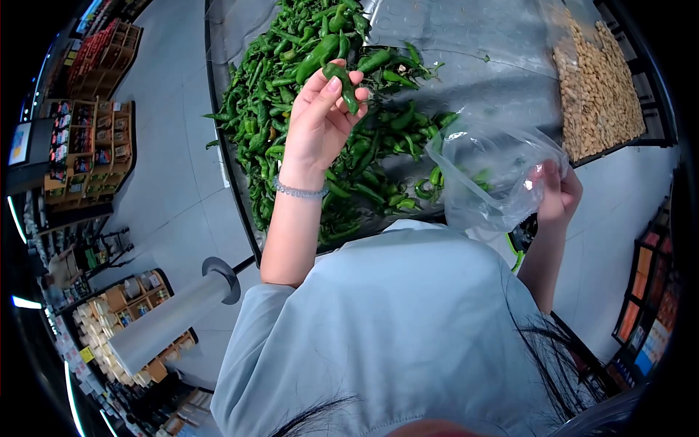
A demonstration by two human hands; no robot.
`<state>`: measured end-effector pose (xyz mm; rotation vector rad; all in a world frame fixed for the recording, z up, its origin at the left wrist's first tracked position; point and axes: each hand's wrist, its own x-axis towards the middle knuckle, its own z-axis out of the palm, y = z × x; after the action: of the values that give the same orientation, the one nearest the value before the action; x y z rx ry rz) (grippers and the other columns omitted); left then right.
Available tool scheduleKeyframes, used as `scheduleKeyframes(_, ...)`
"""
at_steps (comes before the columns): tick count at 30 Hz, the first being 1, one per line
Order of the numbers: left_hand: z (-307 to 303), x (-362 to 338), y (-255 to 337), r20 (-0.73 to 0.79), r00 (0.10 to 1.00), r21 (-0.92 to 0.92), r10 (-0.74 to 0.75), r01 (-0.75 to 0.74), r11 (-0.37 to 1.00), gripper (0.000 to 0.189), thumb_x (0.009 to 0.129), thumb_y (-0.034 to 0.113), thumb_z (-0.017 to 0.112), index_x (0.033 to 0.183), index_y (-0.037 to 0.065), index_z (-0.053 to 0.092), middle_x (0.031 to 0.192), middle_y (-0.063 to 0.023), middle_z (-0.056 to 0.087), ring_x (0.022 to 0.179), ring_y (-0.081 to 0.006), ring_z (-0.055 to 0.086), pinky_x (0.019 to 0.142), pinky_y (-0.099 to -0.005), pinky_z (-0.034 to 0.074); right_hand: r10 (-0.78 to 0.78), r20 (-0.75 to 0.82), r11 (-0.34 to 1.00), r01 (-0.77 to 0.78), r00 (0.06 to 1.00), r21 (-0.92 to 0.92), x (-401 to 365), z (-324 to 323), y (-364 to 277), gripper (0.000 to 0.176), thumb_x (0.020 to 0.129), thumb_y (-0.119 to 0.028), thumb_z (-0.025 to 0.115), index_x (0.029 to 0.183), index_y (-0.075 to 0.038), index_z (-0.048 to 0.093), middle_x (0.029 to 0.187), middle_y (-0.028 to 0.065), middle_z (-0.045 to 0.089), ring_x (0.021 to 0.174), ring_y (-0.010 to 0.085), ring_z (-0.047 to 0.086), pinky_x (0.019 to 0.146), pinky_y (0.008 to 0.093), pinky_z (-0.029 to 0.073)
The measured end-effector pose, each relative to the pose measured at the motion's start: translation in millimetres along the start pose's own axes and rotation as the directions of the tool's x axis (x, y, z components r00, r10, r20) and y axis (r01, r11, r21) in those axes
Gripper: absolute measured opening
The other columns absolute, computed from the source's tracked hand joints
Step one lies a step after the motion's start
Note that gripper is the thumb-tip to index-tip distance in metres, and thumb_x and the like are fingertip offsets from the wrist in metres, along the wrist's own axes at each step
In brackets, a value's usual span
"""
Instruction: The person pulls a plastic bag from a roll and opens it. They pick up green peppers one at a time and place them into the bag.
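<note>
Between the thumb and fingers of my left hand [320,120] is a single green pepper [342,87], raised over the heap of green peppers [255,116]. A beaded bracelet [300,191] circles that wrist. My right hand [559,191] grips the edge of a clear plastic bag [488,171], its fingers partly seen through the film. The bag hangs spread out at the front edge of the display, right of the heap. Some green shows through its thin side.
Peanuts in shells [593,87] fill a section at the right of the display table [466,80]. A roll of plastic bags [175,317] stands at lower left. Store shelves [91,142] line the far left, and more shelves [644,284] stand at right.
</note>
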<state>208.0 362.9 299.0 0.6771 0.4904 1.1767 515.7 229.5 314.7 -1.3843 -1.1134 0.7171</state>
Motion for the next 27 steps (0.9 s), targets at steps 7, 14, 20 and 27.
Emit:
scheduleKeyframes(7, 28.5, 17.5, 8.8, 0.516, 0.85, 0.854, 0.1, -0.503, -0.131, 0.03, 0.074, 0.006, 0.071, 0.103, 0.005, 0.063, 0.104, -0.008, 0.063, 0.098, -0.0253, 0.06, 0.082, -0.0333, 0.049, -0.049, 0.017, 0.999, 0.049, 0.999, 0.0, 0.2, 0.8, 0.0, 0.022, 0.094, -0.017, 0.057, 0.082, 0.002, 0.061, 0.066, 0.002, 0.058, 0.06, 0.0073, 0.051, 0.059, 0.0215, 0.041)
scheduleKeyframes(14, 16.9, 66.5, -33.2, 0.448, 0.873, 0.572, -0.191, -0.445, -0.689, 0.018, 0.081, 0.018, 0.065, 0.098, 0.014, 0.066, 0.079, 0.0, 0.065, 0.075, -0.0212, 0.064, 0.066, -0.035, 0.043, -0.081, -0.006, 0.997, 0.081, 0.997, -0.021, -1.1, -8.9, -7.9, 0.024, 0.094, -0.02, 0.058, 0.083, 0.001, 0.062, 0.066, 0.001, 0.059, 0.063, 0.0071, 0.052, 0.06, 0.0208, 0.04)
scheduleKeyframes(20, 10.1, 68.0, -24.8, 0.592, 0.805, 0.669, -0.031, -0.513, -0.539, 0.017, 0.079, 0.022, 0.068, 0.094, 0.013, 0.067, 0.075, -0.0004, 0.063, 0.064, -0.0197, 0.061, 0.06, -0.0326, 0.043, -0.102, -0.206, 0.995, 0.1, 0.973, -0.021, 2.4, -47.0, 14.3, 0.028, 0.095, -0.021, 0.056, 0.079, 0.001, 0.06, 0.073, 0.0033, 0.059, 0.062, 0.0083, 0.051, 0.058, 0.0222, 0.039)
scheduleKeyframes(27, 18.1, 56.3, -17.8, 0.382, 0.836, 0.918, 0.394, -0.296, -0.263, 0.018, 0.081, 0.019, 0.067, 0.097, 0.011, 0.066, 0.063, 0.0006, 0.057, 0.054, -0.0111, 0.057, 0.051, -0.0255, 0.045, -0.176, -0.224, 0.984, 0.166, 0.959, -0.061, 23.8, -67.1, 3.0, 0.03, 0.097, -0.02, 0.052, 0.076, 0.001, 0.059, 0.071, 0.0048, 0.058, 0.06, 0.0108, 0.05, 0.055, 0.0237, 0.039)
